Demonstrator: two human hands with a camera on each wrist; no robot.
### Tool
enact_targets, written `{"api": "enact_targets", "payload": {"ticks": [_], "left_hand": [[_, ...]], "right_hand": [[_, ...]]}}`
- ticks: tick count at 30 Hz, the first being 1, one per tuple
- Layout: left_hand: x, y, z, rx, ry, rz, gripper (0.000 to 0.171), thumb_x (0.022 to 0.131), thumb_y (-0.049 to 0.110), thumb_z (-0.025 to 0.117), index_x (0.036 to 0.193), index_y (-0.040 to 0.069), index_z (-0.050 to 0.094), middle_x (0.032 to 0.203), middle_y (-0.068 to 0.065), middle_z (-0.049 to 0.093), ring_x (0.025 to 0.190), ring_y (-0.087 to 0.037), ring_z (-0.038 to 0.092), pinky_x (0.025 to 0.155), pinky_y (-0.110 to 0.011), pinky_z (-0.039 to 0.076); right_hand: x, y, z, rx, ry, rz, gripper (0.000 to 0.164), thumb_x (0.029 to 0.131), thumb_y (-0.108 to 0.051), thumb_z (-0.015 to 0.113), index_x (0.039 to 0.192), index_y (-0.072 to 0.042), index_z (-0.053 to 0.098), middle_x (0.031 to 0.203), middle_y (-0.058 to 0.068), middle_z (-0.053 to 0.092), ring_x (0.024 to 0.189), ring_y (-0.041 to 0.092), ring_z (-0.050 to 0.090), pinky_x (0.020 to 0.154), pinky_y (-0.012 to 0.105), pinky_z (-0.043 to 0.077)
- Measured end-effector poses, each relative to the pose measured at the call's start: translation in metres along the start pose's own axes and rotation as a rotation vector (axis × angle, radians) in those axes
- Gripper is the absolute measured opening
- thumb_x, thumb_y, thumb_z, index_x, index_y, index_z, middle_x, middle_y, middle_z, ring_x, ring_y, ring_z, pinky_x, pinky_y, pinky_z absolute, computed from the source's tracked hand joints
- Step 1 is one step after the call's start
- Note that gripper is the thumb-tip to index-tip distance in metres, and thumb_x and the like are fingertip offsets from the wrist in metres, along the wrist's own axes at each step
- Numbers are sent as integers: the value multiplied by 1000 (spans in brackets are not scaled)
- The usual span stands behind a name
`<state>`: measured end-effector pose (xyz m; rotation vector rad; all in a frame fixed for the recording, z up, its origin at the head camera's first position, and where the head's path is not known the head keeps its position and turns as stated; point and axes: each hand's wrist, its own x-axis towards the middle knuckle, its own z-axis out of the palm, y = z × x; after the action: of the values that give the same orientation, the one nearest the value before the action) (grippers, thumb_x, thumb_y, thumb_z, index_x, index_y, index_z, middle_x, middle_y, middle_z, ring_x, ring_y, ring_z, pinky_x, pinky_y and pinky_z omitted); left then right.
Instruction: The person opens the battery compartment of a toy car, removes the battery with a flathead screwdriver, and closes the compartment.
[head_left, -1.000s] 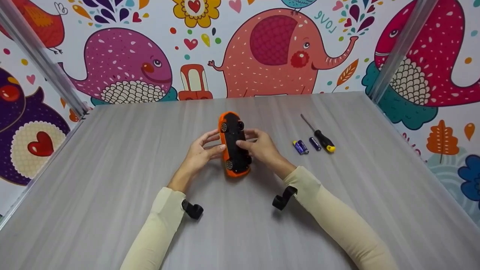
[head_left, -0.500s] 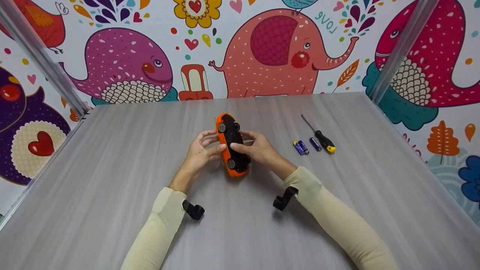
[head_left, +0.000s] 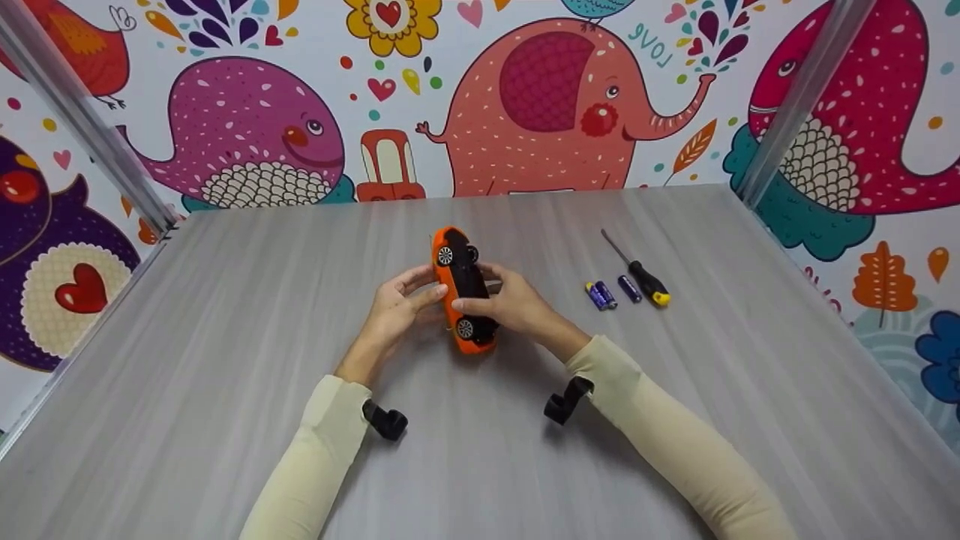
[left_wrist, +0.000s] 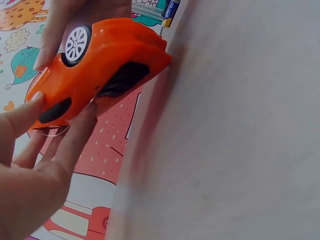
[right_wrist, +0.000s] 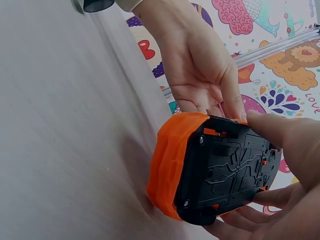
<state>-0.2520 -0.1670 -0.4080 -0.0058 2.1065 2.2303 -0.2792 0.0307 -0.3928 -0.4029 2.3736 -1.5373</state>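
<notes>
An orange toy car (head_left: pixel 442 281) is held up between both hands, its black underside (right_wrist: pixel 230 170) turned toward the head camera and to the right. My left hand (head_left: pixel 399 304) grips its left side, thumb on the orange body and fingers beneath. From the right, my right hand (head_left: pixel 517 300) holds it with the thumb laid across the underside and the fingers round the far side. Wheels, moulded lines and small screws show on the car. In the left wrist view a thin pale strand hangs by the dark side window, near the left fingertips.
To the right on the grey table (head_left: pixel 225 337) lie a pair of purple batteries (head_left: pixel 601 295), a single battery (head_left: pixel 630 288) and a screwdriver (head_left: pixel 646 281) with a black and yellow handle. A wall printed with cartoon animals (head_left: pixel 547 112) stands behind the table.
The car has rolled in the hands, so more of its orange left side shows, and its far end has tipped slightly left. The right thumb has slid left across the underside.
</notes>
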Motion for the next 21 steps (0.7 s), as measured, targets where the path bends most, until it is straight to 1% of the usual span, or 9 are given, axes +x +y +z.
{"api": "enact_targets", "payload": {"ticks": [2,6,10,13,15,17,21], "left_hand": [[0,1,0,-17,-3,0,52,97,11,65,145,3,49,145,-18,54,106,-19,69,103,-54,51],[-1,2,0,-49,5,-24,47,100,13,61,144,4,52,145,-17,55,110,-21,68,103,-54,51],[-1,2,1,-71,13,-14,43,100,10,59,142,2,54,144,-19,56,108,-20,69,95,-44,59],[-1,2,2,-63,20,-1,42,99,8,60,141,2,56,142,-19,58,107,-18,69,87,-36,62],[-1,2,2,-45,25,-9,42,99,9,61,140,4,57,142,-17,59,110,-18,69,89,-37,61],[0,3,3,-33,27,-21,42,98,12,63,140,7,59,142,-15,60,114,-20,67,95,-41,59],[-1,3,3,-34,-2,-28,47,98,19,65,143,9,56,145,-14,57,122,-25,64,104,-49,53]], "right_hand": [[0,0,0,-2,-8,-13,91,82,-36,83,154,-5,37,144,18,55,129,32,57,106,48,51],[-2,-1,1,-6,-16,-16,92,82,-36,83,154,-5,36,146,17,53,130,32,56,107,49,51],[-3,-3,3,-17,-23,14,91,82,-35,83,155,-7,36,150,13,50,131,30,55,109,48,49],[-3,-4,2,8,-29,28,87,84,-34,82,154,-9,38,151,11,50,132,29,55,110,46,49],[-3,-5,1,41,-29,42,84,85,-35,81,153,-10,39,151,10,50,132,28,56,110,45,48],[-3,-5,-1,91,-32,48,81,85,-36,80,152,-12,42,151,9,51,132,27,56,111,45,48],[-3,-6,-4,202,-54,36,76,88,-36,77,151,-12,43,150,8,50,133,27,55,110,44,48]]}}
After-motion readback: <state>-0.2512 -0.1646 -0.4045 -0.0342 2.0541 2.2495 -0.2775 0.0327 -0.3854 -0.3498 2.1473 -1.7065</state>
